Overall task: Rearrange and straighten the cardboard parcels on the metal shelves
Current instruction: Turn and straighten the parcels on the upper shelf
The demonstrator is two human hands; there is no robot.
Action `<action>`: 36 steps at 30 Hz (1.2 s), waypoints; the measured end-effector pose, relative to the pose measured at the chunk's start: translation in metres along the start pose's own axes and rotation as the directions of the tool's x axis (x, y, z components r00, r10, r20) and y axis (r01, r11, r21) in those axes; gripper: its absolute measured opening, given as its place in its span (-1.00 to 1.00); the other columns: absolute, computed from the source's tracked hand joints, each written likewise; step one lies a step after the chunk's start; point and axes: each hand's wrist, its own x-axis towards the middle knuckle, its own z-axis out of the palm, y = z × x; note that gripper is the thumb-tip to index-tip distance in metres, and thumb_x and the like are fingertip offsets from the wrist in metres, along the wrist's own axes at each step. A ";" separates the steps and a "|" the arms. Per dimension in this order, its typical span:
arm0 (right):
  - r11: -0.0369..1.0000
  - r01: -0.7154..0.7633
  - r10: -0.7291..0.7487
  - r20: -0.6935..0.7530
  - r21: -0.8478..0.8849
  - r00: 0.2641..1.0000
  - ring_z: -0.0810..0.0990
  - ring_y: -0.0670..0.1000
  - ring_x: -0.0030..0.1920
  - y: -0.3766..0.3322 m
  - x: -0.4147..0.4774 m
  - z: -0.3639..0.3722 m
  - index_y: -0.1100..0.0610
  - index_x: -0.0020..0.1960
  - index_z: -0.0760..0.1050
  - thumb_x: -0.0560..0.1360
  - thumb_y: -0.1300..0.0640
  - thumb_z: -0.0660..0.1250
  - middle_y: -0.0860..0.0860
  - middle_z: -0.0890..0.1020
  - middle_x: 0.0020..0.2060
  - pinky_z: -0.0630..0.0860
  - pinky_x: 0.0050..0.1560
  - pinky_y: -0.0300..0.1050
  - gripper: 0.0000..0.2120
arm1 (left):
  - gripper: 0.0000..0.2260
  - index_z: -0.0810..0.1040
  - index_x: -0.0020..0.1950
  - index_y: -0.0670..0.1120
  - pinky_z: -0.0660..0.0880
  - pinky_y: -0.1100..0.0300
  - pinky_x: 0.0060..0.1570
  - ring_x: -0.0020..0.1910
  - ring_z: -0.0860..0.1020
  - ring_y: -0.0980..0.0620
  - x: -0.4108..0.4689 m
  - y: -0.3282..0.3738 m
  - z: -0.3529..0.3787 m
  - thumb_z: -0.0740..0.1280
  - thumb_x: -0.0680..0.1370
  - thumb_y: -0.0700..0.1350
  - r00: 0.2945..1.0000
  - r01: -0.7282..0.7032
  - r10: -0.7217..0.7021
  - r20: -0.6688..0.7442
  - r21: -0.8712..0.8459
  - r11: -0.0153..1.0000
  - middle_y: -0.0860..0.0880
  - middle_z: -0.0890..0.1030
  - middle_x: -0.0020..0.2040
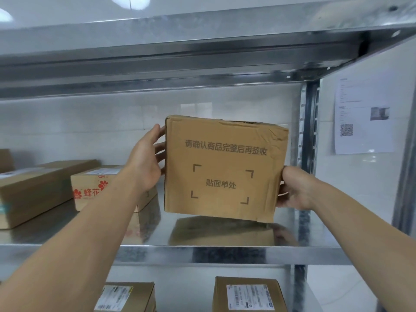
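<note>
The galvanised steel shelving (225, 253) fills the view, its upper shelf (180, 52) overhead and an upright post (308, 131) at the right. Over the right end of the middle shelf, close to that post, a cardboard parcel (225, 167) is held with its printed face turned to the camera. Its top right corner is crumpled. A gap shows between its bottom edge and its reflection in the metal, so it looks raised or tipped off the shelf; I cannot tell which.

To the left on the same shelf lie a long flat parcel (38, 190), angled to the shelf edge, and a parcel with red flower print (94, 185) touching it, also skewed. Two labelled parcels (128, 298) (249, 296) sit on the shelf below.

The left hand (146, 163) clasps the held parcel's left side, fingers wrapped round towards the back. The right hand (295, 190) grips the lower right edge, thumb on the near face and fingers curled behind. Opposed sides give control of its turn, probably so it can be set down square in the free right-hand spot.

A paper notice (362, 115) with a QR code hangs on the wall at right.
</note>
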 end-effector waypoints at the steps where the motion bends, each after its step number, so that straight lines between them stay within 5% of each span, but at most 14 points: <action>1: 1.000 -0.006 0.006 0.013 0.017 1.000 0.68 0.24 0.06 0.000 0.000 0.000 0.18 0.23 0.60 0.65 0.18 0.17 0.25 0.67 0.11 0.69 0.02 0.18 -0.72 | -0.68 0.63 0.25 0.13 0.46 -0.01 0.03 0.11 0.56 -0.04 0.001 0.000 -0.001 0.18 0.66 0.21 1.000 0.001 -0.001 0.004 -0.003 1.000 -0.03 0.61 0.10; 6: 0.990 0.055 -0.067 0.092 0.128 0.994 0.63 0.32 0.15 -0.009 -0.003 -0.003 0.08 0.18 0.59 0.64 -0.11 0.32 0.25 0.63 0.14 0.63 0.06 0.39 -0.71 | -0.71 0.57 -0.04 0.04 0.50 0.08 -0.06 -0.10 0.54 0.02 0.001 -0.006 -0.003 0.20 0.66 0.19 0.999 0.030 -0.032 -0.027 -0.048 0.998 0.06 0.60 -0.16; 10: 0.977 0.036 -0.062 0.120 0.208 0.991 0.62 0.34 0.15 -0.012 0.007 -0.012 0.12 0.26 0.50 0.60 -0.37 0.18 0.29 0.61 0.13 0.57 0.19 0.39 -0.42 | -0.56 0.65 0.28 0.01 0.43 -0.01 0.39 0.30 0.57 -0.08 -0.001 -0.017 -0.007 0.20 0.62 0.25 0.996 0.085 -0.086 -0.009 -0.111 0.990 -0.09 0.62 0.32; 17: 0.965 0.191 -0.217 0.138 0.182 0.966 0.59 0.28 0.31 -0.003 0.013 -0.010 -0.09 0.29 0.63 0.45 -0.46 0.30 0.16 0.63 0.29 0.59 0.21 0.29 -0.40 | -0.55 0.57 0.25 -0.04 0.37 -0.10 0.44 0.36 0.54 -0.18 -0.006 -0.020 0.002 0.16 0.63 0.27 0.990 0.139 -0.138 0.014 -0.154 0.978 -0.15 0.58 0.37; 21: 0.946 0.230 -0.263 0.126 0.226 0.957 0.66 0.17 0.21 0.001 0.015 -0.012 -0.07 0.27 0.64 0.58 -0.34 0.21 0.07 0.71 0.19 0.60 0.10 0.09 -0.52 | -0.52 0.63 0.02 -0.06 0.55 -0.04 0.08 0.01 0.68 -0.14 -0.009 -0.027 0.006 0.11 0.65 0.28 0.988 0.156 -0.155 0.023 -0.092 0.983 -0.11 0.73 0.01; 27: 0.948 0.197 -0.239 0.152 0.249 0.959 0.74 0.16 -0.02 -0.002 0.016 -0.013 -0.01 0.02 0.67 0.60 -0.26 0.19 0.07 0.75 -0.01 0.60 0.08 0.11 -0.60 | -0.47 0.56 0.22 -0.12 0.58 -0.12 0.09 0.20 0.63 -0.26 -0.006 -0.037 0.002 0.22 0.59 0.31 0.966 0.257 -0.257 0.015 -0.119 0.959 -0.16 0.63 0.25; 30: 0.951 0.165 -0.207 0.145 0.260 0.968 0.72 0.14 -0.12 -0.001 0.017 -0.016 0.02 -0.02 0.61 0.57 -0.21 0.27 0.09 0.70 -0.13 0.59 0.01 0.07 -0.68 | -0.64 0.54 0.01 -0.10 0.55 0.00 -0.09 -0.07 0.66 -0.14 -0.003 -0.041 0.000 0.31 0.58 0.20 0.967 0.248 -0.252 -0.038 -0.087 0.965 -0.09 0.64 -0.05; 33: 0.975 0.120 -0.151 0.161 0.186 0.975 0.69 0.06 -0.28 -0.001 0.017 -0.019 0.06 -0.03 0.59 0.59 -0.09 0.30 0.06 0.69 -0.31 0.56 -0.18 -0.05 -0.77 | -0.80 0.51 -0.05 -0.06 0.41 0.15 -0.30 -0.44 0.45 0.08 0.000 -0.040 0.005 0.34 0.60 0.07 0.961 0.260 -0.266 -0.074 -0.080 0.962 0.04 0.39 -0.32; 36: 0.992 0.087 -0.100 0.151 0.094 0.983 0.68 0.03 -0.35 -0.002 0.017 -0.019 0.07 0.04 0.57 0.63 -0.01 0.31 0.05 0.70 -0.33 0.56 -0.28 -0.09 -0.84 | -0.69 0.56 -0.33 -0.07 0.44 0.21 -0.41 -0.57 0.48 0.08 0.003 -0.044 0.012 0.33 0.61 -0.04 0.956 0.292 -0.290 -0.037 0.109 0.950 0.03 0.45 -0.45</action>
